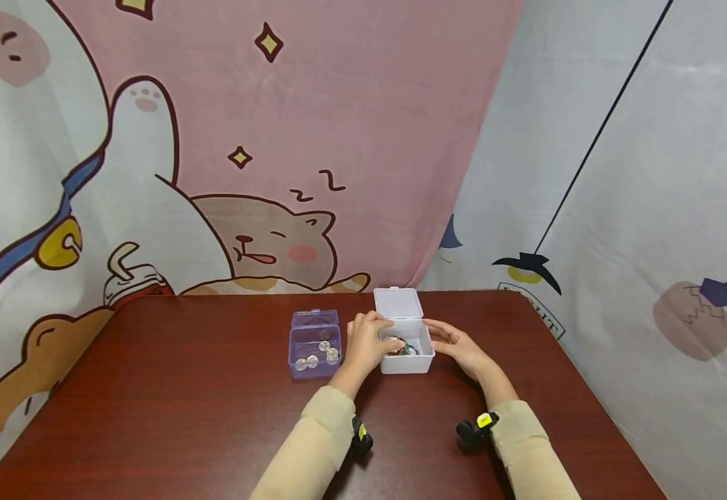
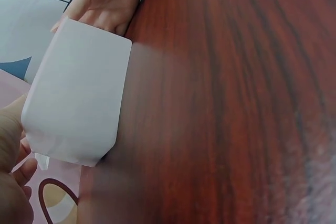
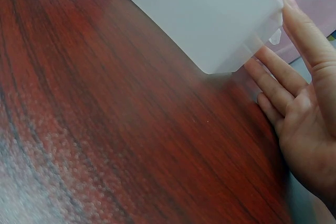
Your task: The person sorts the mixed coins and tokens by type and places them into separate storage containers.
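A small white plastic box stands on the table with its hinged lid raised at the back. Small multicoloured pieces lie inside, partly hidden by my left hand. That hand grips the box's left side, thumb over the rim and fingers outside, as the left wrist view also shows. Along the opposite wall, my right hand touches the box with extended fingers, its thumb at the front corner. To the left sits an open translucent purple box holding several shiny, clear round pieces.
The dark red wood-grain table spreads out around both boxes. Behind it hangs a cartoon-print cloth, reaching down to the table's back edge. Each wrist carries a small black camera.
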The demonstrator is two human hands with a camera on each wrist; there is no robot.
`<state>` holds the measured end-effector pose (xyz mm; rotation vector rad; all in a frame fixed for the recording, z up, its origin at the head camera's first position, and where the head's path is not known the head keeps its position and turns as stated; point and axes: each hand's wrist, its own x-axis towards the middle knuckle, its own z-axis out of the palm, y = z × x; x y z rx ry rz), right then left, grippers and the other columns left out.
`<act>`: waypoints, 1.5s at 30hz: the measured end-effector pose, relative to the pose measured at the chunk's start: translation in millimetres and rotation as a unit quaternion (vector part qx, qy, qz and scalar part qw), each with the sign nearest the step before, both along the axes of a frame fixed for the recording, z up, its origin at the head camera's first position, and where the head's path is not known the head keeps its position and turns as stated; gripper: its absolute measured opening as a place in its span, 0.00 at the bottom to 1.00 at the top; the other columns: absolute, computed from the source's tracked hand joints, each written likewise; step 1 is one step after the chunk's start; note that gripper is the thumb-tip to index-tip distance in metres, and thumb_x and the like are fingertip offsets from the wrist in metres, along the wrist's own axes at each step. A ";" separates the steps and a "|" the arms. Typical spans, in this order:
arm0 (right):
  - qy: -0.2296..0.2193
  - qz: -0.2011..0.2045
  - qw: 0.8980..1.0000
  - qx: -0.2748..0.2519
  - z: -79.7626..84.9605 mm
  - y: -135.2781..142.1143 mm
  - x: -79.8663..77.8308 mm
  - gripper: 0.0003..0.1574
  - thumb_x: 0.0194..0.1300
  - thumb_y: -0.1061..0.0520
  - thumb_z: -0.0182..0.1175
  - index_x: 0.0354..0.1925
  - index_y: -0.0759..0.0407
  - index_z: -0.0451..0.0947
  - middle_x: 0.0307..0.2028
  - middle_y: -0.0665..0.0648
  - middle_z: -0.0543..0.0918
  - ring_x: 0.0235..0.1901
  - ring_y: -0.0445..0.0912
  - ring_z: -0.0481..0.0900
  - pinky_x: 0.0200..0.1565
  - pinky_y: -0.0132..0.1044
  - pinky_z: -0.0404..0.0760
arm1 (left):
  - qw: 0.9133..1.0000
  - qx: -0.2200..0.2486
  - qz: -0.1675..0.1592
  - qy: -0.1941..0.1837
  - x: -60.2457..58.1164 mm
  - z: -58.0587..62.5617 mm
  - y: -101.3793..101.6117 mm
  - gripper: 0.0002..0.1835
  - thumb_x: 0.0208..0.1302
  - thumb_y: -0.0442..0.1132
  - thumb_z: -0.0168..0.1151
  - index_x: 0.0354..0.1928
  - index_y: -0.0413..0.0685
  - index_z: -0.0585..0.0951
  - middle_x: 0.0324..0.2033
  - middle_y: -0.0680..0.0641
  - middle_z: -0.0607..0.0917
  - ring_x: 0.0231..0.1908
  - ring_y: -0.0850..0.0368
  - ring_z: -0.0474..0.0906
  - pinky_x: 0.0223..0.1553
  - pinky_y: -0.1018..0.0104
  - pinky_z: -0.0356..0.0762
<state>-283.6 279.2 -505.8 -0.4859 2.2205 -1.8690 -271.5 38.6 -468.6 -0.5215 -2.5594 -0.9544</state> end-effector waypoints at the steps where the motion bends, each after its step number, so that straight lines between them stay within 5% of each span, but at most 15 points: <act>1: -0.002 -0.001 1.000 0.000 -0.1 -0.2 0.2 0.31 0.62 0.59 0.55 0.63 0.55 0.61 0.59 0.62 0.66 0.54 0.53 0.70 0.53 0.47 0.66 | 1.000 0.004 -0.001 -0.003 0.7 -0.3 0.0 0.25 0.39 0.52 0.72 0.42 0.51 0.84 0.37 0.55 0.78 0.39 0.57 0.67 0.43 0.59 0.59; 18: -0.004 -0.007 1.000 0.004 -1.7 0.6 -1.3 0.30 0.62 0.58 0.56 0.62 0.53 0.63 0.59 0.61 0.67 0.55 0.53 0.68 0.55 0.52 0.61 | 0.992 0.114 -0.056 0.003 29.6 11.2 -10.4 0.27 0.43 0.49 0.71 0.47 0.46 0.81 0.41 0.54 0.77 0.41 0.59 0.65 0.42 0.59 0.57; 24: 0.010 0.006 1.000 -0.001 -2.5 0.9 -0.6 0.31 0.63 0.60 0.54 0.63 0.56 0.61 0.59 0.63 0.65 0.53 0.53 0.70 0.52 0.44 0.67 | 0.990 0.127 -0.063 0.014 45.8 18.5 -16.7 0.27 0.42 0.51 0.71 0.47 0.49 0.81 0.42 0.56 0.77 0.43 0.60 0.65 0.43 0.60 0.57; 45: 0.001 -0.005 1.000 0.000 -0.6 -0.5 0.4 0.31 0.62 0.60 0.55 0.63 0.55 0.62 0.60 0.62 0.66 0.56 0.52 0.67 0.55 0.49 0.63 | 0.984 0.155 -0.082 0.041 91.7 26.0 -60.9 0.27 0.36 0.46 0.75 0.45 0.53 0.82 0.39 0.61 0.76 0.42 0.62 0.65 0.43 0.57 0.58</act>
